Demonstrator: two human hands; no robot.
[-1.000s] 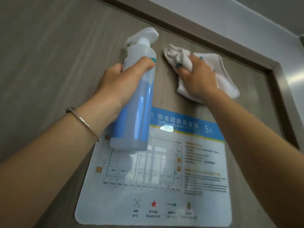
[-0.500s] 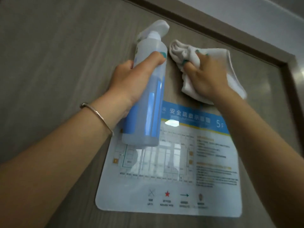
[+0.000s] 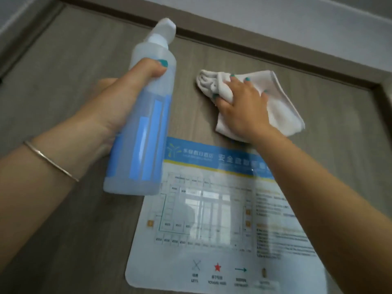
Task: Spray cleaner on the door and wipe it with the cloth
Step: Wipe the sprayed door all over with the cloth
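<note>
Door (image 3: 63, 85): right hand (image 3: 244, 109) presses cloth (image 3: 282, 102) flat to wipe; left hand (image 3: 118, 102) grips bottle (image 3: 146, 124), nozzle ready.

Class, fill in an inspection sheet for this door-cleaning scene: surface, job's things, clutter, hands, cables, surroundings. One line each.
Surface: door, grey wood grain; no spray or streaks discernible.
Job's things: spray bottle, translucent with a blue label, nozzle up and held off the door; white cloth, bunched, pressed to the door above the sign.
Clutter: laminated evacuation sign fixed to the door, glossy with reflections.
Hands: left hand wrapped around the bottle, bracelet on the wrist; right hand flat on the cloth.
Cables: nothing seen.
Surroundings: door frame along the top, pale wall beyond.
</note>
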